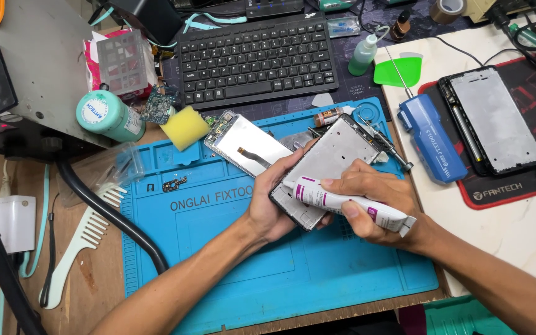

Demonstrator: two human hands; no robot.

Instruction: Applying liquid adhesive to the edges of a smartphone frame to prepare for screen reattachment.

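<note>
Over the blue mat (218,260), left hand (274,208) grips a phone frame (330,167), right hand (373,205) a glue tube (342,201), its nozzle hidden.

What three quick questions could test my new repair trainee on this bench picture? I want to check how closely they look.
1. Which hand squeezes the white glue tube?
2. True or false: the phone frame lies flat on the blue mat.
3. What lies just left of the mat: a comb, a hammer or scissors?

Key
1. The right hand.
2. False: the left hand holds it tilted above the mat.
3. A pale green comb.
</note>
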